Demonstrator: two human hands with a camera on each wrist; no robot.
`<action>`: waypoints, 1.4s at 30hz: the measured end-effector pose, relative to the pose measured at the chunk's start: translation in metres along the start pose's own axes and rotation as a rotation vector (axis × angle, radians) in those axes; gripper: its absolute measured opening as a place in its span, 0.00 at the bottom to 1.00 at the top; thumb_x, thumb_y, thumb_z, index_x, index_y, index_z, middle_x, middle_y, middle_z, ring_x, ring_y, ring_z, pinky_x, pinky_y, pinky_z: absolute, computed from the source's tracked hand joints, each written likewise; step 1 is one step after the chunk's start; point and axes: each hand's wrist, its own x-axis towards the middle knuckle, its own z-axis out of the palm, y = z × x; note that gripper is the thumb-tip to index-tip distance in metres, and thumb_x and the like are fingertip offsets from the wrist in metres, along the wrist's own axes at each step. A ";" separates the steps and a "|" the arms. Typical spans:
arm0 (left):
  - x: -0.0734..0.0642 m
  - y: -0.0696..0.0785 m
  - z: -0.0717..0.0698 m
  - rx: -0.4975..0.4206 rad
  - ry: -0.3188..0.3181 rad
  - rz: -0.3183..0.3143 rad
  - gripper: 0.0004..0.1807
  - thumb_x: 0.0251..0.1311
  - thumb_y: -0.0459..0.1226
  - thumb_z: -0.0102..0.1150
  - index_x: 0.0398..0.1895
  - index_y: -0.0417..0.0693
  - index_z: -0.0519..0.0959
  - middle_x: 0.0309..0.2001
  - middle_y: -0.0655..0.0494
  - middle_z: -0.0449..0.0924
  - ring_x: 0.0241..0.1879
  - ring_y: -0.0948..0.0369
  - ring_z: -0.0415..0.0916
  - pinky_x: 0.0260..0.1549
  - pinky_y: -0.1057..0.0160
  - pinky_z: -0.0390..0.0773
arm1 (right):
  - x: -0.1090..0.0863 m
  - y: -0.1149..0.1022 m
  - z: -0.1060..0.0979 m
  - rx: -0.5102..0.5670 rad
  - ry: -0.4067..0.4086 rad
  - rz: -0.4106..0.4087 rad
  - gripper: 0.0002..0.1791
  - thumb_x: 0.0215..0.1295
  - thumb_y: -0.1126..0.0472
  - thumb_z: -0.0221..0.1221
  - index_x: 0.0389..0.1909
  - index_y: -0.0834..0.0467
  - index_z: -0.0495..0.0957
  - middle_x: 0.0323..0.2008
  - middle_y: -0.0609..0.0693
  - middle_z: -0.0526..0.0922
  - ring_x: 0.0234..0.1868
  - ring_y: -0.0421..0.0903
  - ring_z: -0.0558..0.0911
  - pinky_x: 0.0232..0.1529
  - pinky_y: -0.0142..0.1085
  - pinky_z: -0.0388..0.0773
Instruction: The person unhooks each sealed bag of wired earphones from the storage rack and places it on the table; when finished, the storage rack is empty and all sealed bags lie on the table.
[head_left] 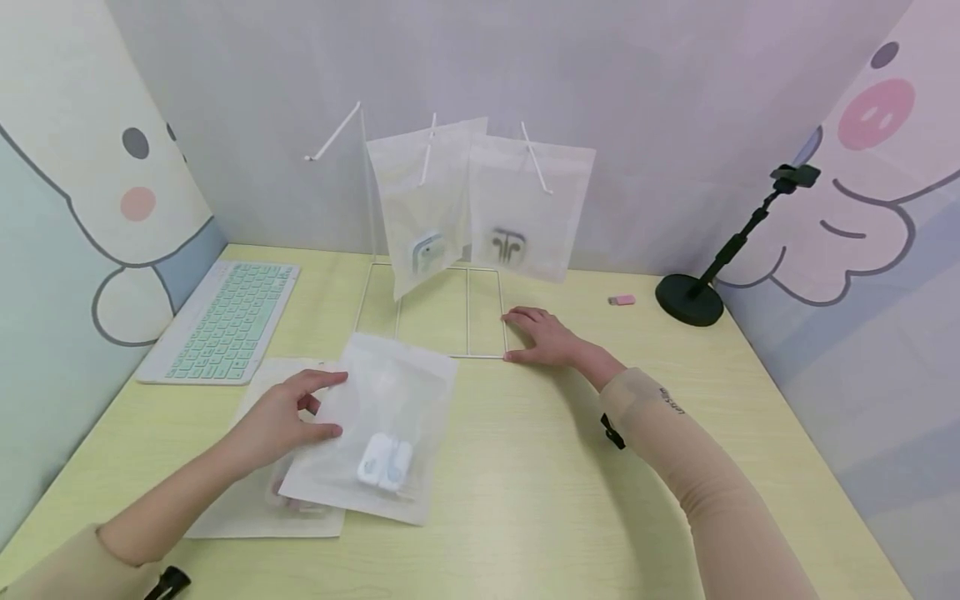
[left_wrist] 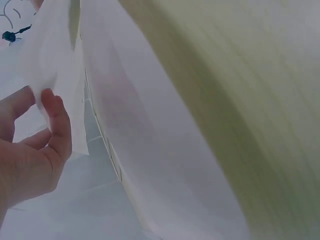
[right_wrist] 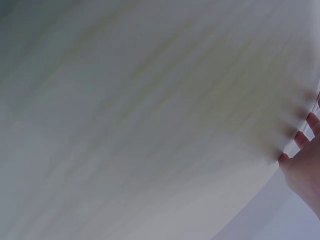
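My left hand (head_left: 288,417) pinches the left edge of a translucent white zip bag (head_left: 397,375) with a white boxy item inside. The left wrist view shows the thumb and fingers of that hand (left_wrist: 37,135) meeting at the bag's edge. This bag is over another white bag (head_left: 262,525) lying on the table. My right hand (head_left: 551,337) rests at the right side of a white wire display rack (head_left: 468,312), its fingertips at the base wire. Two bags hang from the rack's hooks: one holds a white and blue item (head_left: 427,252), the other dark earphones (head_left: 508,246).
A white keyboard with mint keys (head_left: 232,321) lies at the left. Toward the back right are a pink USB stick (head_left: 622,300) and a black phone stand (head_left: 690,300). The rack's left hook (head_left: 333,133) holds no bag. Printed partitions surround the table.
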 end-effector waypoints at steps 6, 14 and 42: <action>0.009 -0.007 0.003 -0.058 -0.147 -0.019 0.37 0.45 0.36 0.72 0.63 0.42 0.70 0.36 0.53 0.75 0.34 0.59 0.72 0.27 0.68 0.76 | -0.001 0.000 0.000 -0.001 -0.009 0.009 0.43 0.60 0.39 0.58 0.71 0.52 0.56 0.72 0.56 0.54 0.71 0.61 0.52 0.69 0.58 0.46; 0.022 -0.010 0.018 -0.250 -0.237 -0.113 0.36 0.45 0.29 0.69 0.62 0.39 0.70 0.38 0.48 0.74 0.26 0.58 0.75 0.24 0.61 0.81 | -0.001 0.001 -0.001 0.004 -0.008 0.021 0.43 0.59 0.38 0.58 0.71 0.51 0.56 0.72 0.55 0.53 0.71 0.60 0.52 0.69 0.58 0.46; 0.026 0.004 0.034 0.399 -0.174 0.236 0.40 0.34 0.47 0.78 0.55 0.42 0.77 0.33 0.66 0.70 0.33 0.65 0.66 0.36 0.64 0.72 | 0.000 0.000 -0.001 0.026 -0.011 0.009 0.43 0.59 0.38 0.58 0.71 0.52 0.56 0.72 0.56 0.53 0.72 0.60 0.51 0.69 0.58 0.46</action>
